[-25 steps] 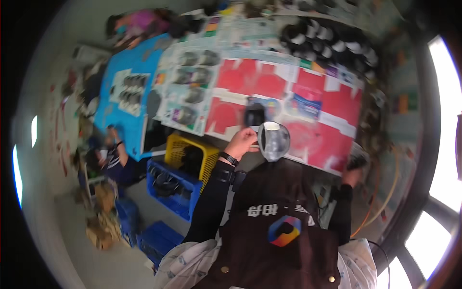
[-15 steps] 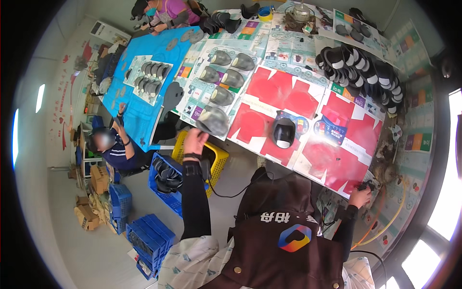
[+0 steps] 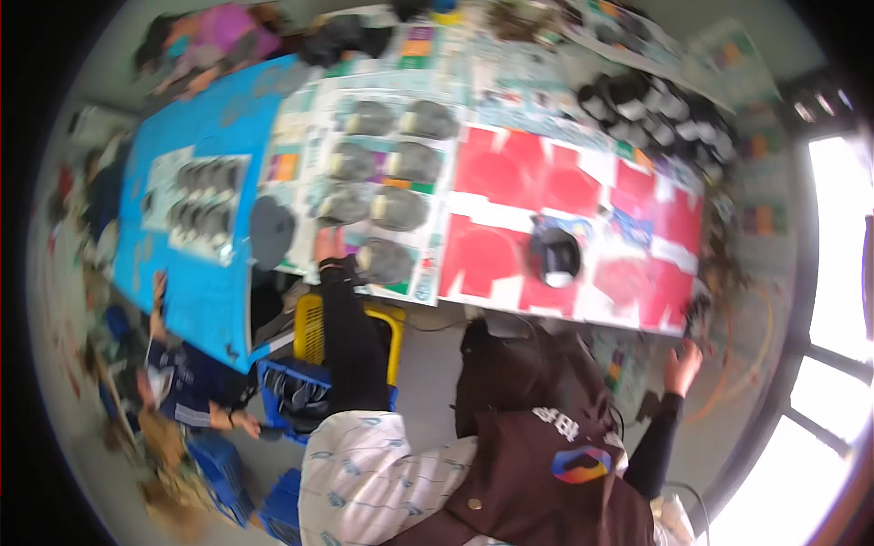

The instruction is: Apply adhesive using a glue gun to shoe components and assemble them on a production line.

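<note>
- While your right hand (image 3: 683, 364) sits just below the near right corner of the red-and-white sheets (image 3: 492, 255), blur hides its fingers; can't tell if it's clamped on anything
- Dark object (image 3: 699, 308) just above that hand, too smeared to identify
- Your left forearm crosses over the yellow crate (image 3: 309, 329) and blue crate (image 3: 269, 387)
- Your left hand (image 3: 330, 244) is over the white sheet's near edge, just below the left column; can't tell if fingers are apart, or touching a piece
- Grey molded pieces (image 3: 398, 209) lie on the white sheet (image 3: 426, 255) in two columns, three left, four right
- Black piece (image 3: 557, 257) with white patch rests on the red-and-white sheets, well apart from both hands
- Seated co-worker (image 3: 182, 391) at the blue table (image 3: 200, 291)
- Farther off, heaped black-and-white pieces (image 3: 655, 114) right, purple-clad co-worker (image 3: 218, 41) left
</note>
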`<state>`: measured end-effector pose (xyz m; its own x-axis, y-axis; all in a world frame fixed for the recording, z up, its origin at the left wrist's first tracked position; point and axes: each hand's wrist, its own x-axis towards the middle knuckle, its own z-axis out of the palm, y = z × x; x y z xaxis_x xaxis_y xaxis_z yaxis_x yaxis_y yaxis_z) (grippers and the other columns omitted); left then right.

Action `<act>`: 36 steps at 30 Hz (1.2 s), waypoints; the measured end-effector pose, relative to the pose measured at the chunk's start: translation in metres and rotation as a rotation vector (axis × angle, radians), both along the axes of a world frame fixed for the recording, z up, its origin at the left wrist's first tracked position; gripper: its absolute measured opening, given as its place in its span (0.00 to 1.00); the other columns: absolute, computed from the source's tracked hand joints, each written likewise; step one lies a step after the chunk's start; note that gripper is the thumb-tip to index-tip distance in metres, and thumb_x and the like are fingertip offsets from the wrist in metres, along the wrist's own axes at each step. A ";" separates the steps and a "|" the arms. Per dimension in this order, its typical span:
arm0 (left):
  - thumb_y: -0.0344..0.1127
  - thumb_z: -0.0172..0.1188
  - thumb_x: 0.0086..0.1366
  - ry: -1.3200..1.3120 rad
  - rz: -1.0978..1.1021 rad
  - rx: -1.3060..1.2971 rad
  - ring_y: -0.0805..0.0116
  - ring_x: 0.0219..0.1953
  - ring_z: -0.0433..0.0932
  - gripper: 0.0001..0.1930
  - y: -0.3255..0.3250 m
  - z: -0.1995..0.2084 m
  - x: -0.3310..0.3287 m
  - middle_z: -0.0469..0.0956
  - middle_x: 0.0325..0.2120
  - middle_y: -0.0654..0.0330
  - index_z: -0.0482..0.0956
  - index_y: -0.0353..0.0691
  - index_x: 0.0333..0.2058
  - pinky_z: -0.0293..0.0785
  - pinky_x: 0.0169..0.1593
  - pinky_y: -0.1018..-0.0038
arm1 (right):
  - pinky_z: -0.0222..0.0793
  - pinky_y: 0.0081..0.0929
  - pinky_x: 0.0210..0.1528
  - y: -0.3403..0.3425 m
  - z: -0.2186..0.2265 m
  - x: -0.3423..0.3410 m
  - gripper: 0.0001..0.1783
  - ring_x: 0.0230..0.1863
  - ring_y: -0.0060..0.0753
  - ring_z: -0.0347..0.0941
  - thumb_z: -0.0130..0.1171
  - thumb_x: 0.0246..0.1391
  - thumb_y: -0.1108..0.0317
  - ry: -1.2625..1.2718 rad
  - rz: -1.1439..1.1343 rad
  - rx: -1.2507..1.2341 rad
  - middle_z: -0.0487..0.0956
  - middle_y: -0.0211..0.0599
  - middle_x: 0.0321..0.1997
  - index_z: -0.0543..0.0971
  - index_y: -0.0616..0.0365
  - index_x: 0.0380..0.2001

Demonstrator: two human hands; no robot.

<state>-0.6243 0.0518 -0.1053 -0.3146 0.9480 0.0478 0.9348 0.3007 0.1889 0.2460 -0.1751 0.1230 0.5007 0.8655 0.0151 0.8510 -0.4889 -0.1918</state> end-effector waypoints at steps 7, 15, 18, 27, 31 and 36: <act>0.38 0.50 0.70 -0.490 0.459 0.386 0.41 0.48 0.79 0.17 0.006 0.050 0.116 0.82 0.43 0.39 0.81 0.28 0.44 0.74 0.54 0.56 | 0.66 0.45 0.61 -0.016 0.032 -0.050 0.19 0.56 0.53 0.70 0.64 0.44 0.74 -0.041 -0.133 0.049 0.77 0.45 0.48 0.79 0.55 0.43; 0.28 0.63 0.58 -0.579 -0.867 -0.025 0.52 0.60 0.72 0.22 -0.033 0.176 0.444 0.78 0.53 0.54 0.76 0.40 0.53 0.66 0.64 0.56 | 0.65 0.46 0.62 -0.022 0.029 -0.049 0.16 0.57 0.56 0.69 0.63 0.46 0.70 0.066 -0.093 -0.027 0.76 0.49 0.49 0.80 0.54 0.41; 0.33 0.55 0.63 -0.238 -1.279 0.155 0.53 0.68 0.63 0.21 -0.014 0.163 0.502 0.73 0.60 0.57 0.76 0.45 0.56 0.52 0.70 0.46 | 0.66 0.46 0.62 -0.038 0.033 -0.031 0.16 0.56 0.57 0.69 0.63 0.45 0.71 0.068 -0.102 -0.035 0.76 0.50 0.48 0.80 0.54 0.41; 0.34 0.55 0.62 0.150 -1.438 0.169 0.60 0.54 0.74 0.11 0.031 0.114 0.543 0.81 0.41 0.61 0.87 0.47 0.31 0.53 0.72 0.48 | 0.69 0.45 0.60 -0.030 -0.019 0.054 0.20 0.55 0.58 0.72 0.62 0.45 0.70 0.284 -0.088 -0.048 0.77 0.53 0.48 0.79 0.60 0.45; 0.32 0.63 0.57 0.028 -1.038 -0.071 0.55 0.51 0.74 0.15 0.011 0.182 0.555 0.78 0.45 0.56 0.78 0.45 0.44 0.74 0.53 0.59 | 0.66 0.48 0.63 0.005 -0.079 0.127 0.31 0.61 0.62 0.67 0.63 0.44 0.69 0.197 -0.134 -0.014 0.72 0.57 0.56 0.72 0.62 0.54; 0.31 0.66 0.59 -0.691 -0.484 -0.410 0.61 0.37 0.81 0.16 -0.040 0.166 0.602 0.81 0.36 0.54 0.75 0.35 0.45 0.76 0.43 0.65 | 0.60 0.54 0.66 0.045 -0.124 0.191 0.40 0.64 0.66 0.60 0.73 0.45 0.59 0.009 -0.146 -0.093 0.67 0.56 0.59 0.66 0.67 0.56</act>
